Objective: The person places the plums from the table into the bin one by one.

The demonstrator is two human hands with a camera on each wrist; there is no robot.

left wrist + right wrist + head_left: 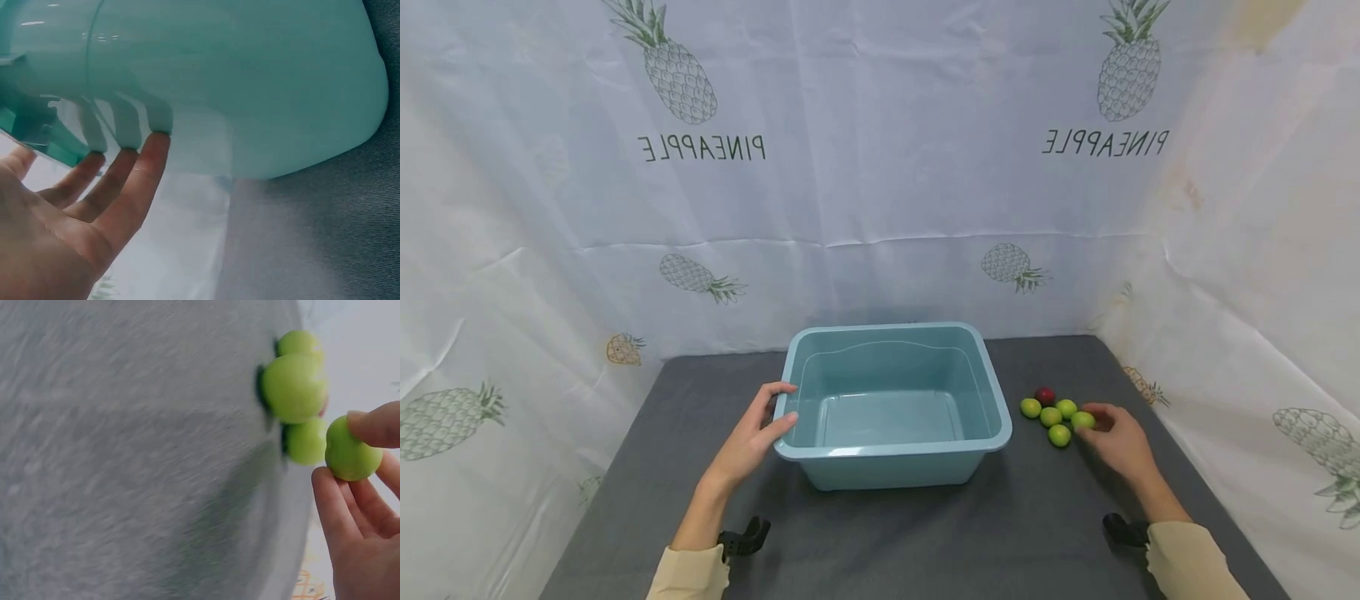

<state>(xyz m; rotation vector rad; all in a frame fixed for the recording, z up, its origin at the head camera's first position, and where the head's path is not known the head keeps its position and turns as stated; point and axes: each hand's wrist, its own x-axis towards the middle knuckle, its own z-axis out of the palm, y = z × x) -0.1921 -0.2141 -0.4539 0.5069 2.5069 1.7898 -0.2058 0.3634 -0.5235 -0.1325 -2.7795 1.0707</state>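
The right hand [1118, 442] pinches one green fruit [350, 456] between its fingers [333, 509], right of the basin [891, 471], which the left hand [747, 437] grips.

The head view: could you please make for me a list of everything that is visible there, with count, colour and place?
Table: one, dark grey, lower part of the picture
Basin: one, light blue, middle of the table
Green fruits: four, yellow-green, right of the basin
Held green fruit: one, yellow-green, right side of the group
Red fruit: one, dark red, far side of the group
Cloth backdrop: number of sheets unclear, whitish, behind and at both sides
Pineapple prints: several, green or orange, on the cloth
Mirrored lettering: two words, dark green, upper cloth
Sleeves: two, beige, bottom edge
Wrist bands: two, black, one per wrist
Left hand: one, bare, gripping the basin's left rim
Right hand: one, bare, holding one green fruit
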